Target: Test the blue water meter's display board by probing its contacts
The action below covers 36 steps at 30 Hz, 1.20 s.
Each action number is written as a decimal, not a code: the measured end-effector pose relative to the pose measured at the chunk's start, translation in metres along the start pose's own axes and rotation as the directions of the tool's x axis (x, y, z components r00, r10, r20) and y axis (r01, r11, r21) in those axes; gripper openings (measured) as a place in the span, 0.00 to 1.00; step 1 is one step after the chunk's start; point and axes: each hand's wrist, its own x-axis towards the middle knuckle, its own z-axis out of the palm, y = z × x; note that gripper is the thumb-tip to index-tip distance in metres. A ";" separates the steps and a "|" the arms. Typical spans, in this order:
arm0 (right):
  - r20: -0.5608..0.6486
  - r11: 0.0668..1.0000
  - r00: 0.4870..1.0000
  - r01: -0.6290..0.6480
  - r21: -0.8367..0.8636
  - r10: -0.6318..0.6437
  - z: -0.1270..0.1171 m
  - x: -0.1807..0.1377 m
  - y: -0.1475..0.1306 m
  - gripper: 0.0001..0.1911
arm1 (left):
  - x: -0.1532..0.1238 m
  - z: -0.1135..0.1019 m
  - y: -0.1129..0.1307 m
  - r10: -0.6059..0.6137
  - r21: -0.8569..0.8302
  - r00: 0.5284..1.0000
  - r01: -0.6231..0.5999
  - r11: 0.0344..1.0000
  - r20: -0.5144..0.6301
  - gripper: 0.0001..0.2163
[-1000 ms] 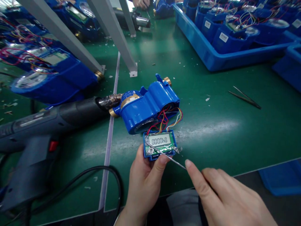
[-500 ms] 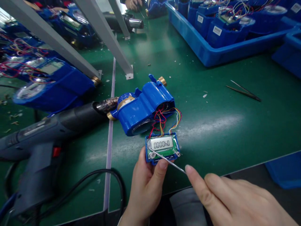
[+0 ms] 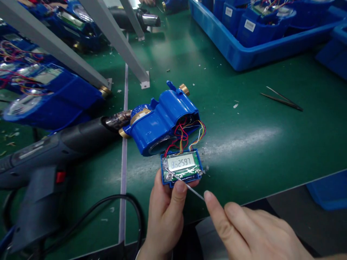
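My left hand (image 3: 164, 220) grips a display circuit board (image 3: 182, 166) in a blue frame, thumb along its near edge. Digits show on its LCD. Red, yellow and white wires (image 3: 184, 136) run from the board into an open compartment of a blue water meter (image 3: 154, 124) with brass fittings, lying on the bench. A thin metal rod (image 3: 194, 193) is held in my right hand (image 3: 241, 224), index finger stretched along it. The rod's tip is at the left part of the board, near a small round clear part; whether it touches cannot be seen. My other right fingers are curled.
A heat gun (image 3: 67, 148) lies at the left, its nozzle by the meter and its black cable curving in front. Tweezers (image 3: 282, 99) rest at the right. A blue tray (image 3: 241, 57) of meters stands behind. Grey metal posts (image 3: 119, 39) and more wired meters (image 3: 59, 94) occupy the left.
The LCD has changed from mostly zeros to other digits. Both hands, the board and the rod appear slightly further left, as the whole view has shifted a little.
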 end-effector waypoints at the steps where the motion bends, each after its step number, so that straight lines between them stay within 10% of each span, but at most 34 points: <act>1: -0.002 0.999 1.000 -0.006 0.032 0.006 0.002 0.000 -0.001 0.19 | 0.000 0.000 -0.001 0.000 -0.015 1.000 0.000 1.000 -0.006 0.15; 16: 0.141 0.962 0.990 -0.043 0.270 0.005 -0.010 -0.005 0.013 0.21 | 0.005 -0.010 -0.004 -0.036 -0.459 0.995 0.077 0.885 0.096 0.14; 36: 0.208 0.953 0.967 -0.195 0.231 0.147 -0.002 0.005 0.023 0.20 | 0.000 -0.011 -0.004 -0.077 -0.419 0.989 0.124 0.900 0.128 0.23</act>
